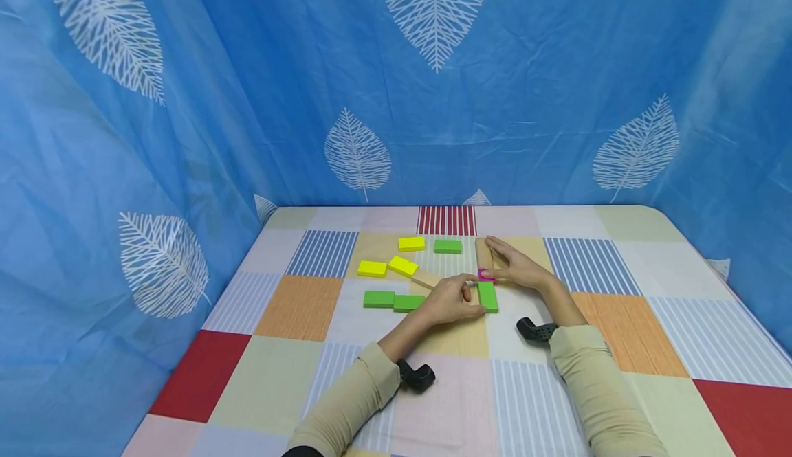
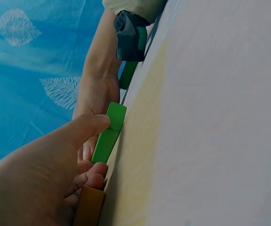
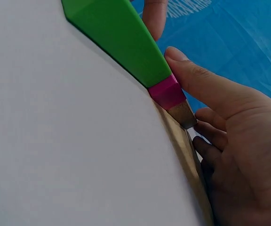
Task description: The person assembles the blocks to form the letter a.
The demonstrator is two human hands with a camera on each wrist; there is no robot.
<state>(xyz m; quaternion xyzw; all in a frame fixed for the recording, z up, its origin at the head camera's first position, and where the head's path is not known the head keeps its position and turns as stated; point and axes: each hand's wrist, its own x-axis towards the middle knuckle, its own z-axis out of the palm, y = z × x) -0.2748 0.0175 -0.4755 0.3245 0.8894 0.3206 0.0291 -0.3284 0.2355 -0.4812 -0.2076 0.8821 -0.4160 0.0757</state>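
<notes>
Near the middle of the table, my left hand [image 1: 447,300] pinches a green block [image 1: 487,297] lengthwise, thumb at the near end and fingers toward the far end. A magenta block [image 1: 481,275] sits just beyond it, partly covered by the thumb of my right hand [image 1: 516,268]. That hand's fingers reach along a plain wooden block [image 1: 484,254] farther back. In the right wrist view the green block [image 3: 121,42], magenta block [image 3: 167,92] and a wooden block [image 3: 182,114] stand in a row, with right fingertips at the wooden one. A brown wooden block [image 2: 89,207] lies beneath the left fingers.
Left of the hands lie yellow blocks [image 1: 372,269], a wooden block [image 1: 425,278] and two green blocks [image 1: 379,299] in a row. Farther back are another yellow block [image 1: 411,244] and a green block [image 1: 448,247]. A patchwork cloth [image 1: 297,306] covers the table; blue curtains [image 1: 532,99] surround it.
</notes>
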